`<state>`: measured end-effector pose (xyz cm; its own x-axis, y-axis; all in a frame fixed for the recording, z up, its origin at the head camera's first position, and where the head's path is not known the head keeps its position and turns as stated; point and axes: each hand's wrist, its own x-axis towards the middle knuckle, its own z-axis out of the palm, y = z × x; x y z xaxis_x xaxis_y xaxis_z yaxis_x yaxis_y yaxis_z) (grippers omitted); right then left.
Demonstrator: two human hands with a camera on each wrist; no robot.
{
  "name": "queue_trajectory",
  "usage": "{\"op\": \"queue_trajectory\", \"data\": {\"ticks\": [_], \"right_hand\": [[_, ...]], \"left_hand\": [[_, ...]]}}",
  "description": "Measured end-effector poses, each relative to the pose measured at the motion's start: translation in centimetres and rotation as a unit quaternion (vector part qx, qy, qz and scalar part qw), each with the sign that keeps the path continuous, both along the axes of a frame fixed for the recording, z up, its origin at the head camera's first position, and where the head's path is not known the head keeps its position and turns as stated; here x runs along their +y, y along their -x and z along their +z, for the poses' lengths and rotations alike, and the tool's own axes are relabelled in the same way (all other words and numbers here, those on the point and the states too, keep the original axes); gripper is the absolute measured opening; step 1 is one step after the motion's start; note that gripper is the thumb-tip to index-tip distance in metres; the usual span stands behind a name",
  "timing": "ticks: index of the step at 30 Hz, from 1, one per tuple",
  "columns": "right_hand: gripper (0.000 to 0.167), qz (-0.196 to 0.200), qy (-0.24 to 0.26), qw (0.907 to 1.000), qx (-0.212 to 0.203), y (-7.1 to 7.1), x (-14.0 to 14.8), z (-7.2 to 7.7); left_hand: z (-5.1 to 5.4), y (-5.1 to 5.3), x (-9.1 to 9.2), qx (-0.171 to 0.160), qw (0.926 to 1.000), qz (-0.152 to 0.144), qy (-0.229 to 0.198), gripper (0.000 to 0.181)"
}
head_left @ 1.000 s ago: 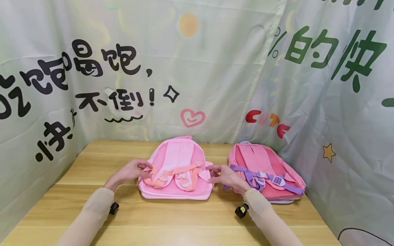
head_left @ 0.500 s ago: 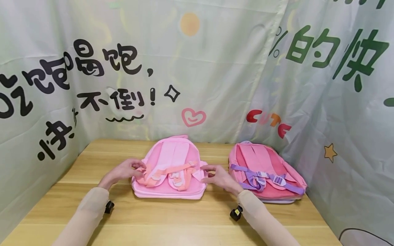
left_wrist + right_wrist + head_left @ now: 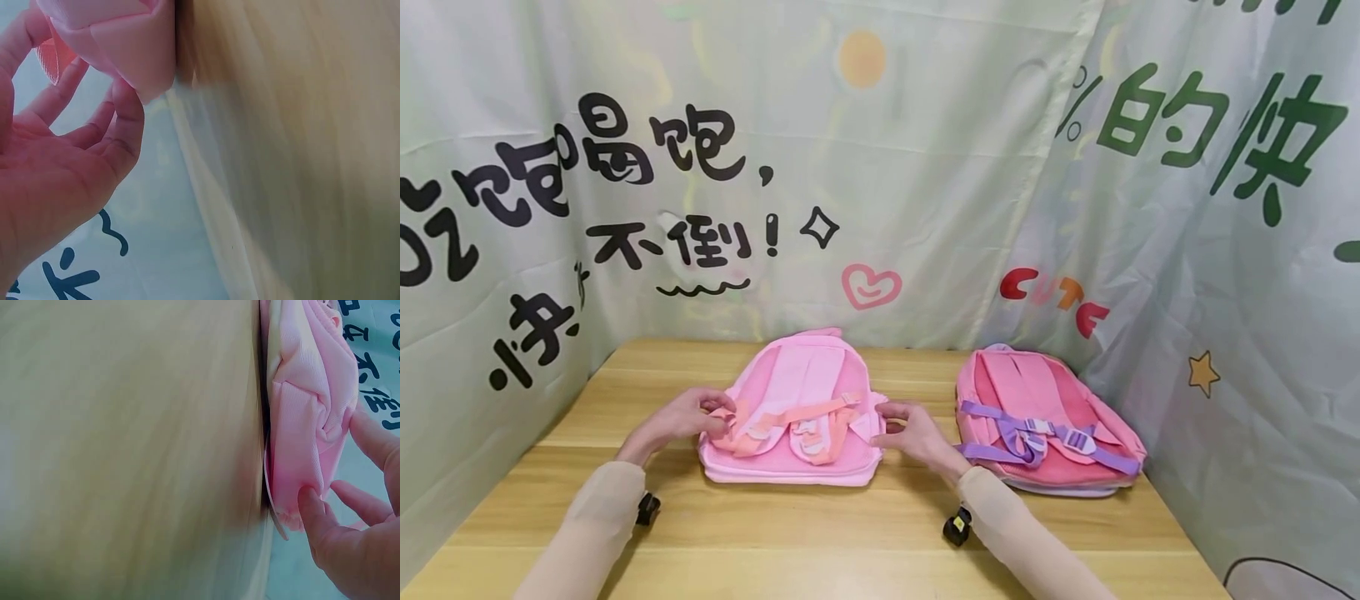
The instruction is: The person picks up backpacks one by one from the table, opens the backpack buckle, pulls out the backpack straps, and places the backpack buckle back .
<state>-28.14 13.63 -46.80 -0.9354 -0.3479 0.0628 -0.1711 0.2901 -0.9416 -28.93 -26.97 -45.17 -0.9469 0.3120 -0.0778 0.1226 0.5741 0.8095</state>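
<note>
A light pink backpack lies on the table with its straps upward; coral webbing and buckles cross its lower half. At its left side, my left hand grips the edge. In the left wrist view, curled fingers of the left hand touch the pink side, near a coral strap end. My right hand holds the opposite side. The right wrist view has the thumb and fingers of the right hand spread against the folded pink side panel. The backpack's underside is hidden.
To the right lies a darker pink backpack with purple straps, close to my right forearm. The wooden table meets printed curtains at the back and sides. Small black devices sit at both wrists.
Both hands have moved left along with the light pink backpack, which slid across the table. The gap to the darker pink backpack has widened; that one stays in place.
</note>
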Motion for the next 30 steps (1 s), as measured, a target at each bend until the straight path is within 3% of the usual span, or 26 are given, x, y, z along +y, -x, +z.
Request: {"op": "queue_trajectory", "data": {"ticks": [11,22,30], "right_hand": [[0.054,0.0,-0.047,0.9989,0.007,-0.1,-1.7,0.3],[0.055,0.02,-0.044,0.9988,0.012,0.3,-3.9,0.0],[0.055,0.021,-0.046,0.9987,0.004,0.3,-5.7,0.2]], "left_hand": [[0.1,-0.1,-2.4,-0.003,1.0,0.006,0.003,0.039],[0.0,-0.3,-5.2,0.016,0.9997,-0.007,0.018,0.041],[0.4,-0.7,-6.6,0.017,0.9983,0.01,0.055,0.046]]}}
